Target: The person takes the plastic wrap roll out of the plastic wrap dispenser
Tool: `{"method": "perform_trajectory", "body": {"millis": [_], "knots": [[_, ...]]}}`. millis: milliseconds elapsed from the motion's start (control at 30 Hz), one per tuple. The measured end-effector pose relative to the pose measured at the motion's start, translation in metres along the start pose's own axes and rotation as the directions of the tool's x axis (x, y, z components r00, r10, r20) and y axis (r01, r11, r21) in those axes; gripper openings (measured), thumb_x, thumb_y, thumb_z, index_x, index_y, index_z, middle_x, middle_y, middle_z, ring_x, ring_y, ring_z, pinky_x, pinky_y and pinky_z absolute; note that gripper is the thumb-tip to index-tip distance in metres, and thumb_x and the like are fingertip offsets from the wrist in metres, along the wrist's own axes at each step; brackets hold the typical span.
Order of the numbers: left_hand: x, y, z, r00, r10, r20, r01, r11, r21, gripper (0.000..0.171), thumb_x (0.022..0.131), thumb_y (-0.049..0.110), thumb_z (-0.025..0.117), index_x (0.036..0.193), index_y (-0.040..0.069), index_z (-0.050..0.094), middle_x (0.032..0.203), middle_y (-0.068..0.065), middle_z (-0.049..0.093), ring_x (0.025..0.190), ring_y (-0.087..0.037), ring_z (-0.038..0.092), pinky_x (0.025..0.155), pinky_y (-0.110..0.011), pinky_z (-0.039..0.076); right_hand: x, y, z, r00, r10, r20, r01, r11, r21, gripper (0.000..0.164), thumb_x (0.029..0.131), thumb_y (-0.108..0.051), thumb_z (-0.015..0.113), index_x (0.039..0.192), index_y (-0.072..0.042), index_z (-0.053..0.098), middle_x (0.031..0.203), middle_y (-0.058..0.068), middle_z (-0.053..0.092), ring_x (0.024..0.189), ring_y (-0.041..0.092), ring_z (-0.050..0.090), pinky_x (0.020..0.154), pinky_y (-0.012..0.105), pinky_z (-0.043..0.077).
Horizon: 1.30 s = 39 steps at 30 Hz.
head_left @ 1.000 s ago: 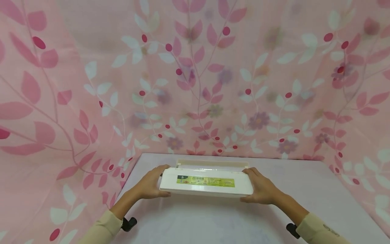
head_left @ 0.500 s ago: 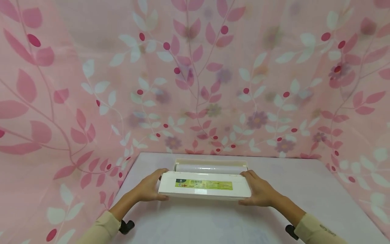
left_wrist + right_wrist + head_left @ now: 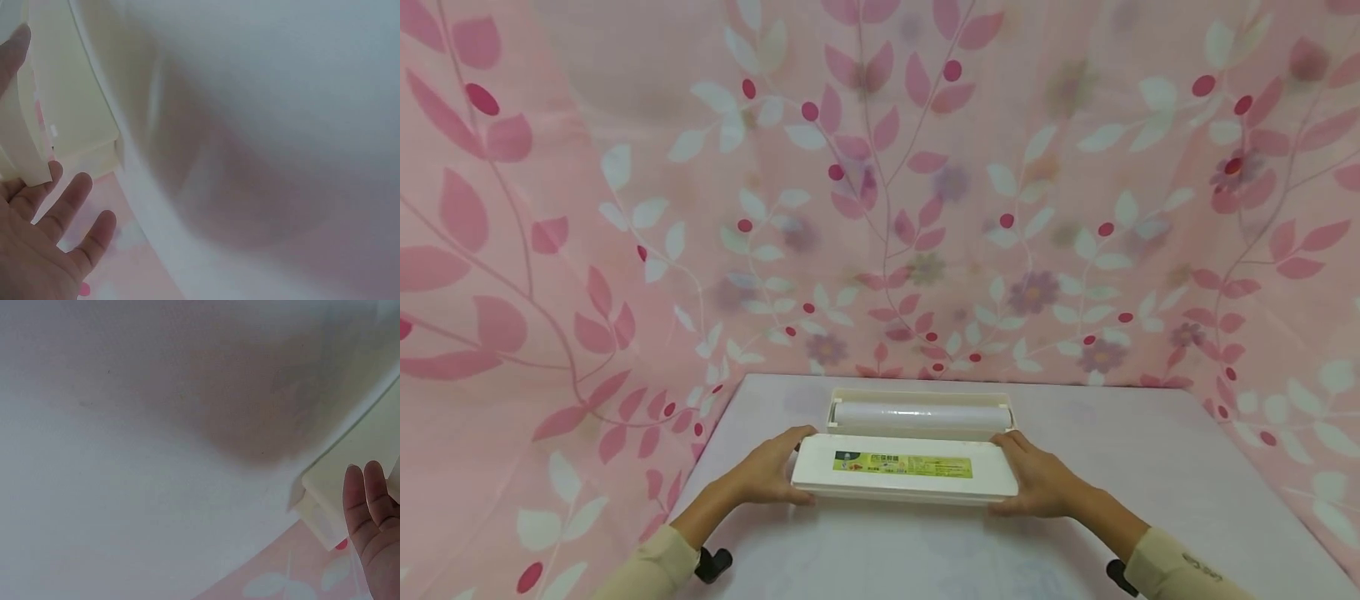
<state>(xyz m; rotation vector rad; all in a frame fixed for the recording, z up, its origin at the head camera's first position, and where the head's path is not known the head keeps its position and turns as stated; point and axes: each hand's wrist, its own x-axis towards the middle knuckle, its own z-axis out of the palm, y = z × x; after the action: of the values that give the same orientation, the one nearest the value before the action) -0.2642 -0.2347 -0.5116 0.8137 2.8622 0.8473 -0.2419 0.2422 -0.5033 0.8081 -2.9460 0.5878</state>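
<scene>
A white lid (image 3: 904,487) with a green and yellow label is held level by its two short ends. My left hand (image 3: 769,472) grips the left end, thumb on the near edge and fingers at the far side. At the right end my right hand (image 3: 1042,480) holds it the same way. Just behind the lid, the cream cling film box (image 3: 922,397) lies uncovered on the table, with a shiny roll of cling film (image 3: 921,415) inside. In the left wrist view, the left hand (image 3: 44,240) pinches the lid's corner (image 3: 34,169) while two fingers extend freely.
A pale cloth covers the table (image 3: 880,558), and its back edge runs close behind the box. Pink curtains (image 3: 880,208) with leaf prints hang around the back and sides. A black wrist mount (image 3: 713,565) sits at the left cuff.
Both hands have brought the lid back toward the person and lower in the head view. The cling film roll, mostly hidden a second ago, now shows along its full length.
</scene>
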Motion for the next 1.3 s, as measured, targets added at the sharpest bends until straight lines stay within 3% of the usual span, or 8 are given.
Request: {"method": "perform_trajectory", "body": {"millis": [567,800,1033,1300], "knots": [[0.001,-0.015,0.014,0.998,-0.019,0.066,0.02,1.0,-0.012,0.102,0.061,0.048,0.09,0.144,0.014,0.042,0.129,0.003,0.059,0.112,-0.02,0.058,0.095,-0.052,0.048,0.002,0.004,0.012,0.998,0.008,0.061,-0.008,1.0,0.004,0.1,0.06,-0.064,0.085,0.135,-0.013,0.043,0.125,-0.005,0.047,0.091,0.009,0.054,0.073,0.027,0.05],[0.007,-0.026,0.02,0.995,0.009,0.095,-0.011,1.0,0.02,0.102,0.06,0.061,0.087,0.14,0.014,0.044,0.129,0.005,0.057,0.116,-0.016,0.054,0.1,-0.054,0.044,0.004,0.006,0.017,0.997,-0.035,0.069,0.034,0.999,0.01,0.098,0.06,-0.066,0.084,0.131,-0.011,0.045,0.121,-0.003,0.047,0.09,0.009,0.054,0.072,0.026,0.05],[0.011,-0.032,0.027,0.994,0.014,0.105,-0.016,1.0,0.018,0.101,0.058,0.064,0.086,0.137,0.017,0.045,0.125,0.009,0.058,0.112,-0.011,0.055,0.1,-0.047,0.046,0.004,0.012,0.028,0.997,-0.001,0.075,-0.002,0.999,0.043,0.101,0.058,-0.068,0.084,0.132,-0.011,0.046,0.121,-0.002,0.049,0.099,0.013,0.055,0.08,0.031,0.051],[0.013,-0.034,0.027,0.995,0.002,0.099,-0.008,0.998,0.057,0.104,0.057,0.068,0.085,0.139,0.016,0.047,0.129,0.004,0.058,0.117,-0.016,0.054,0.101,-0.052,0.043,0.007,0.02,0.036,0.999,-0.016,0.05,0.01,0.994,0.109,0.101,0.057,-0.065,0.087,0.13,-0.007,0.047,0.124,0.002,0.049,0.107,0.016,0.053,0.09,0.031,0.049]]}}
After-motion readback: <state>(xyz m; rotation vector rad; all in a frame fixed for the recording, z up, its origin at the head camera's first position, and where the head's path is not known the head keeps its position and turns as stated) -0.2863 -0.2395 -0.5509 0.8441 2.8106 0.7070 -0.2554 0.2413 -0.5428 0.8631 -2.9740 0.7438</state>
